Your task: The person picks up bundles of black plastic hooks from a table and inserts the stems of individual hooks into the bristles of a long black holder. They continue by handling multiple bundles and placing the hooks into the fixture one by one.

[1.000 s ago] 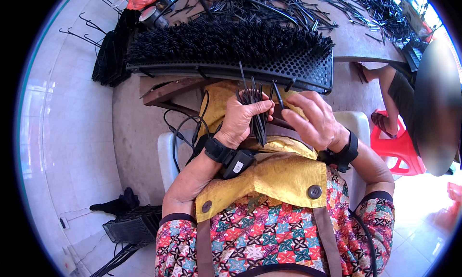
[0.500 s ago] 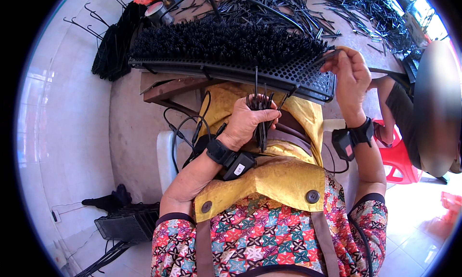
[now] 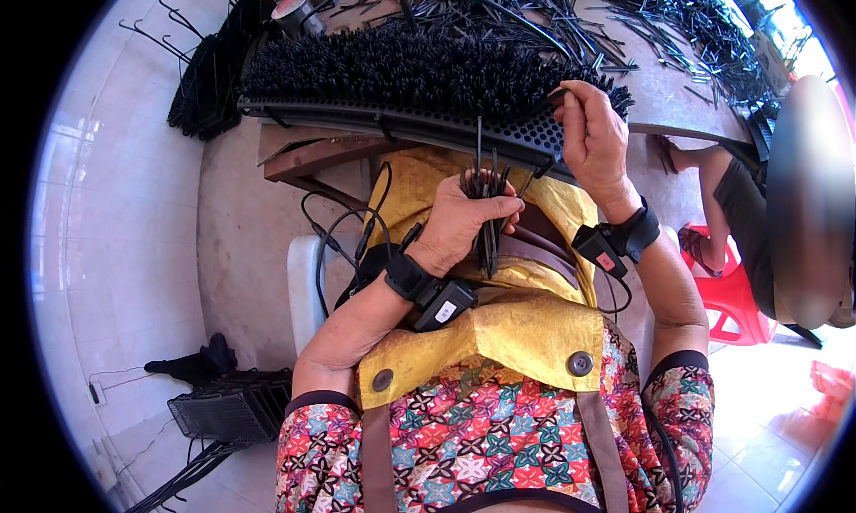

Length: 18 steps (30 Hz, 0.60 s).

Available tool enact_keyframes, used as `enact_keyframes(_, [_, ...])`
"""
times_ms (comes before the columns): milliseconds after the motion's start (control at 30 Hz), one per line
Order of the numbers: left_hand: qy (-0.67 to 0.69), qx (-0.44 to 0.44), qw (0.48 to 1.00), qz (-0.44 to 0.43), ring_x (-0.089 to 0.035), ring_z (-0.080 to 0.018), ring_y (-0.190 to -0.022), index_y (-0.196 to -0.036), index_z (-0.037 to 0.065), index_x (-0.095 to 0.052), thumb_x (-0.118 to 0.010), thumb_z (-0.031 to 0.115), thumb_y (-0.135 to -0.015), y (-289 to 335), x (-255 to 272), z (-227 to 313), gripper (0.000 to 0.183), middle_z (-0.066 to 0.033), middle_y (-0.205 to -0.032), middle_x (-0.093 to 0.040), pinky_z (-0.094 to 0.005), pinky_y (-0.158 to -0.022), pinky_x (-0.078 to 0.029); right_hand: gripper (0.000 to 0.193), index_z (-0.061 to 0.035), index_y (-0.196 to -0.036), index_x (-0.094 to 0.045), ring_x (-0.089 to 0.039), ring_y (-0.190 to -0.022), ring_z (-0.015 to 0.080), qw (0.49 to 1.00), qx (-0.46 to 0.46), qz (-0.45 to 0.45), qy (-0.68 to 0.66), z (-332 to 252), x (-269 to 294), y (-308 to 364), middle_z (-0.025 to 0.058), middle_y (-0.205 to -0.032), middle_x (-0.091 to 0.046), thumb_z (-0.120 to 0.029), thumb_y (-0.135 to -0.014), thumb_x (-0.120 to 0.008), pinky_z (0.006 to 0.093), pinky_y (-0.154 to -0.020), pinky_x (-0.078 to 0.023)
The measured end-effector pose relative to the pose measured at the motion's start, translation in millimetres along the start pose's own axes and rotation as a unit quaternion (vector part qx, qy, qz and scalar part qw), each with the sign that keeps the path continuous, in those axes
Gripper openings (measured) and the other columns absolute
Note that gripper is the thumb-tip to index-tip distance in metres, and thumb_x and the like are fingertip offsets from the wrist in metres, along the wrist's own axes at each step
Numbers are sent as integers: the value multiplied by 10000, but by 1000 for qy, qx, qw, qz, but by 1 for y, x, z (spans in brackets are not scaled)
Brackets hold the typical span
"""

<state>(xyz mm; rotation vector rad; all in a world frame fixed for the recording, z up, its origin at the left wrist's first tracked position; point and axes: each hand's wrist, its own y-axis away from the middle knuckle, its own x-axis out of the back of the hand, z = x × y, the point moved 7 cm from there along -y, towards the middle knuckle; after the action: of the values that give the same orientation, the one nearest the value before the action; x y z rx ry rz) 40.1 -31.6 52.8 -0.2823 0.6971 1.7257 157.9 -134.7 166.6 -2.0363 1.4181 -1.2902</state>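
Observation:
In front of me lies a long black perforated rack (image 3: 339, 119), its holes packed with upright thin black strips (image 3: 410, 71). A band of bare holes shows along its near edge, widest toward the right. My left hand (image 3: 450, 227) is closed round a bundle of loose black strips (image 3: 488, 232), just below the rack's near edge. Over the right part of the rack, my right hand (image 3: 597, 147) pinches a thin black strip (image 3: 555, 96) between thumb and fingertips. That strip's lower end is hard to make out against the dark rack.
Loose black strips (image 3: 615, 40) are strewn over the table (image 3: 664, 120) behind the rack. More black racks (image 3: 209, 76) with hooked rods hang at the far left, and others (image 3: 236, 415) stand lower left. At right, another person sits by a red stool (image 3: 736, 303).
My right hand has moved left from the rack's right end and now bends over the strips with a strip pinched in it. My left hand stays nearly still with its bundle.

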Motion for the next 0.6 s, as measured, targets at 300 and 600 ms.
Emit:
enact_keyframes(300, [11,2,1000,7,-633,-175,-667,-876,5,-601,-690,16,-771,-1,1,0,138,-109,-774,-646,-273,-577,-536,162,24,-965,-541,-594,-739,340,997,66,-37,17,-13,-3,-7,170,-814,-588,36,-804,-552,378,-648,-486])
enact_keyframes(600, [16,3,1000,7,-632,-176,-666,-882,5,-608,-690,16,-769,-2,3,-1,140,-101,-772,-646,-272,-583,-532,166,16,-977,-544,-578,-696,335,985,125,-97,72,-8,-23,-8,160,-752,-577,-28,-818,-554,394,-608,-481])
